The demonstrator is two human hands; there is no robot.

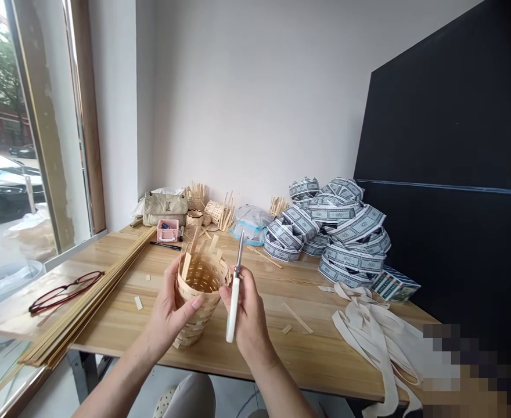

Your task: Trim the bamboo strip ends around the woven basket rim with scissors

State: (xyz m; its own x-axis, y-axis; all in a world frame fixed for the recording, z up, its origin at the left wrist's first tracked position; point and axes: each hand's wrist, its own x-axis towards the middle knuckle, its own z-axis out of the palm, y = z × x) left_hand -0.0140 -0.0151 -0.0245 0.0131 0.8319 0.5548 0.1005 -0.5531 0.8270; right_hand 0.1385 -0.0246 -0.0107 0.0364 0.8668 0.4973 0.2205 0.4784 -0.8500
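Note:
A woven basket (197,316) of pale wood strips stands slightly tilted near the table's front edge, with several loose strip ends sticking up from its rim. My left hand (171,307) is wrapped round its left side, thumb on the front of the rim. In my right hand (249,310) is a white-handled tool (233,307) with a slim metal tip pointing up and away; whether it is scissors or a knife I cannot make out. The fingers of that hand also touch the basket's right rim.
Long thin strips (103,290) and red glasses (66,290) lie at left. Behind are a bag (165,209), a pink box (167,231) and more baskets (218,213). Patterned ribbon rolls (351,261) are stacked at right, near white cloth tape (369,331).

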